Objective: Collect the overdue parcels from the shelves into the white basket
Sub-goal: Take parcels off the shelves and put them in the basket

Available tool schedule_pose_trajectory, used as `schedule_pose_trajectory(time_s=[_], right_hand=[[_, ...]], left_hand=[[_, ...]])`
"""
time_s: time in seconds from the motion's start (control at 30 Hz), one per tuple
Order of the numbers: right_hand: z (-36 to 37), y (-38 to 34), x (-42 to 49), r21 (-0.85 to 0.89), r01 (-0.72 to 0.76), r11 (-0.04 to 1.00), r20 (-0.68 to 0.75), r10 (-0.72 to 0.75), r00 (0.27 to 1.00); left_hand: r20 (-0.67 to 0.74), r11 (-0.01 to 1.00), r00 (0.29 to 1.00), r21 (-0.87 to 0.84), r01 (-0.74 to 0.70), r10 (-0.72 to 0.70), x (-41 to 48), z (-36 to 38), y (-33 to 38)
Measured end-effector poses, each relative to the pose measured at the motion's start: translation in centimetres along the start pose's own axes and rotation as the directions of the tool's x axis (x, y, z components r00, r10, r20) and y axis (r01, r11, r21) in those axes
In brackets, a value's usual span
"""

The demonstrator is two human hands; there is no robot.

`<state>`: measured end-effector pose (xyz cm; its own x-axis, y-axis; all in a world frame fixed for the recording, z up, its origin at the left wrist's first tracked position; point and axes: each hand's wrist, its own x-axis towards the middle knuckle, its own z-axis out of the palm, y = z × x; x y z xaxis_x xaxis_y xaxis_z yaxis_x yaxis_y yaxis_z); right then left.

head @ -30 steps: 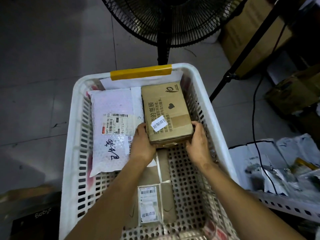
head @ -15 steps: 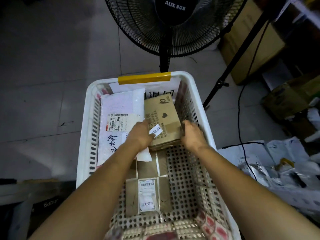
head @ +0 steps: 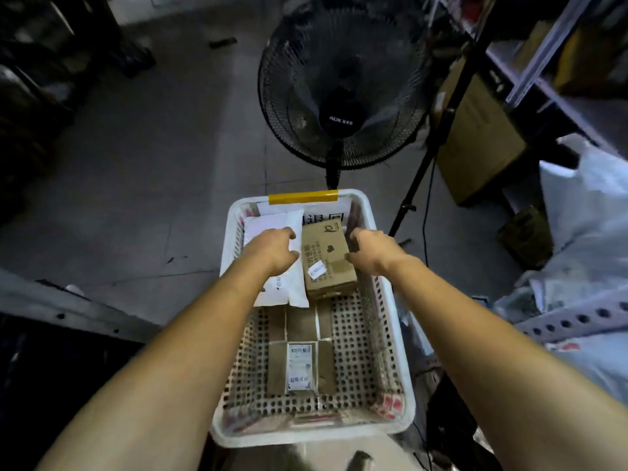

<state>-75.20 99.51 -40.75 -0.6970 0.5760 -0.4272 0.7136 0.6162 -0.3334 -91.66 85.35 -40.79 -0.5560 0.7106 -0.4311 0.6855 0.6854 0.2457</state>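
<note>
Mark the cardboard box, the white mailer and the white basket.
cardboard box [head: 328,256]: head view, its top face.
white mailer [head: 292,291]: head view, its near end.
white basket [head: 306,436]: head view, its near rim.

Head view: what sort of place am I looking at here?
Probably a parcel depot's storeroom: labelled parcels in a white basket, metal shelves with boxes, and a standing fan.

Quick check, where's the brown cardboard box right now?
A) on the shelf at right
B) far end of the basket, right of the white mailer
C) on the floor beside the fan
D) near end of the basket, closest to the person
B: the cardboard box lies inside the basket at its far end near the yellow handle, just right of the white mailer.
</note>
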Motion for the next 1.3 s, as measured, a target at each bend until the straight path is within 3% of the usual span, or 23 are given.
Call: schedule_pose_trajectory(time_s=[0.33, 0.8, 1.1, 1.3], right_hand=[[-6.1, -7.1, -12.3, -0.137, 0.215, 0.967, 0.025, -0.214, 0.977], [-3.8, -17.0, -25.3, -0.278, 0.492, 0.825, 0.092, -0.487, 0.868], [0.7, -18.2, -38.5, -0.296, 0.679, 0.672, 0.169, -0.663, 0.729], [4.2, -17.6, -47.7, -0.31, 0.8, 0.513, 0.327, -0.733, 0.597]], left_hand=[[-0.128, 0.979, 0.971, -0.071, 0.192, -0.2, -16.9, -7.1, -1.1], [-0.252, 0.862, 0.827, -0.217, 0.457, -0.502, -40.5, -4.2, -5.6], [-0.269, 0.781, 0.736, -0.29, 0.553, -0.621, -56.0, 2.2, -4.3], [-0.27, 0.695, 0.645, -0.379, 0.612, -0.715, -66.9, 7.7, -0.6]])
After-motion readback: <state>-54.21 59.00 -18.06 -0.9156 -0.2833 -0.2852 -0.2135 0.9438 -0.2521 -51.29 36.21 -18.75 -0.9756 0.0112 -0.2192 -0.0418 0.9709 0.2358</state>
